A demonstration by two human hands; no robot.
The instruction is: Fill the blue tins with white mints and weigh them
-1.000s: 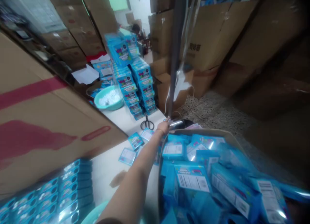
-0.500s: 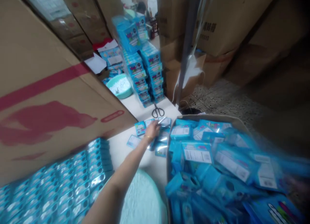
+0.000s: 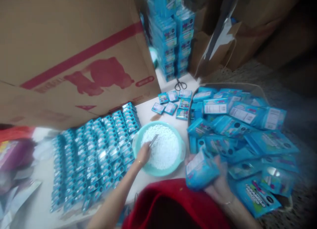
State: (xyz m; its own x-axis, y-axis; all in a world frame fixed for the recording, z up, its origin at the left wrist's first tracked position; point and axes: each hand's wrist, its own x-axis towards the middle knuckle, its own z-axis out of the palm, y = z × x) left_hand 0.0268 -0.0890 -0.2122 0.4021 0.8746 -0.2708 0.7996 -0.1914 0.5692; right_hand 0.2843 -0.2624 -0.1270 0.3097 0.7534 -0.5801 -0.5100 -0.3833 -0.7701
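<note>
My left hand point(image 3: 144, 153) is closed around a thin metal tool point(image 3: 154, 140), whose kind I cannot make out. The tool's tip is over white pellets point(image 3: 164, 149) in a pale turquoise bowl point(image 3: 182, 146). In my right hand point(image 3: 218, 186), right of the bowl and near my red garment, is a blue printed pouch point(image 3: 201, 172) with a white label. Beside that hand stands a large carton point(image 3: 250, 85) heaped with blue pouches point(image 3: 235, 136).
Rows of small blue packets point(image 3: 96, 156) stand on the white table point(image 3: 37, 206) at left. Several loose packets point(image 3: 170, 108) and black-handled scissors point(image 3: 180, 85) lie beyond the bowl. Stacked blue packs point(image 3: 170, 40) rise behind. A big cardboard box point(image 3: 74, 40) borders the table.
My left hand has come back from the loose packets to the bowl with the tool. My right hand, blurred at the right edge before, now holds a pouch in front of me. The view has tilted down.
</note>
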